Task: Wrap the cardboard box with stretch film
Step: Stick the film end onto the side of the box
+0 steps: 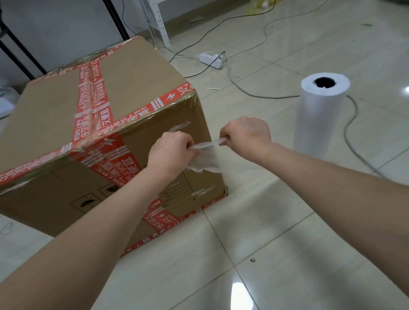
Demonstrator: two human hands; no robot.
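The wrapping looks to be at its very start: the 2 hands are working the loose end of the film, and nothing is wound round the box yet. The left hand (171,150) and right hand (246,134), either side of the frame's centre, each have their grip closed on a bunched strand of clear stretch film (207,144), which runs taut between the 2 fists. A crumpled tail of it hangs below the left fist. Both fists sit close in front of the near face of the large brown cardboard box (120,87), by its right vertical edge. Whether the film touches the cardboard I cannot tell.

The tall white roll of stretch film (321,117) stands upright on the glossy tiled floor (286,222) at the right of the frame, apart from the box.

By my judgement, the next move calls for anchoring that end on the box, at the corner or pressed flat on a face. Then 1 hand must take up the roll and draw film round the sides under tension.

The box rests on the floor across the left and centre of the frame. Its flaps are shut, and red printed tape (92,91) crosses the top and borders the edges.
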